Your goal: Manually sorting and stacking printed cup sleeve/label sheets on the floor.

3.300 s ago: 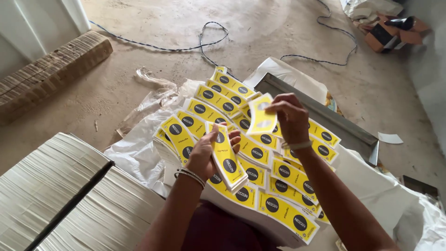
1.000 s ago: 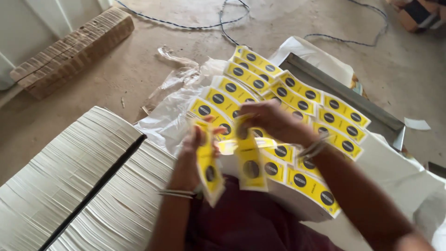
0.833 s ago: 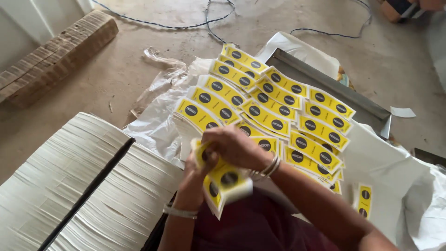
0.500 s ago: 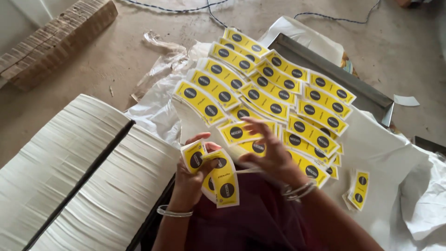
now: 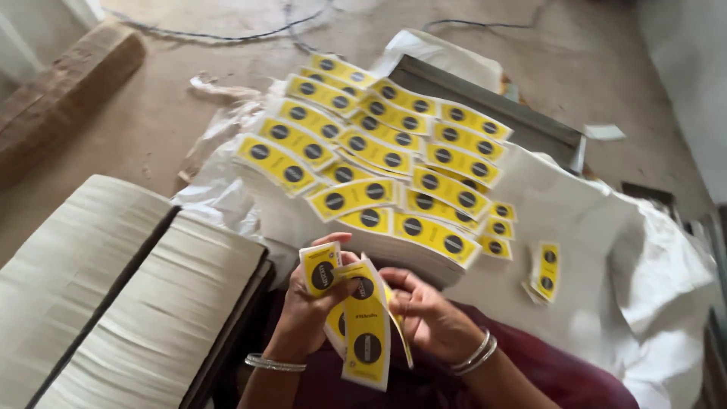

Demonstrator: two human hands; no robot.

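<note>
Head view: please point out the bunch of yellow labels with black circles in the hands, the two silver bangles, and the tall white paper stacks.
bunch of yellow labels (image 5: 366, 333), head view, front strip.
silver bangles (image 5: 475, 354), head view, right wrist.
white paper stacks (image 5: 163, 303), head view, top of the nearer stack.

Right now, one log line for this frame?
left hand: holds labels | right hand: touching them | label rows on sheet

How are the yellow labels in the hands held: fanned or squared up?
Fanned. The left hand grips the yellow labels splayed at different angles, one long strip hanging down; the right hand touches their edge.
</note>
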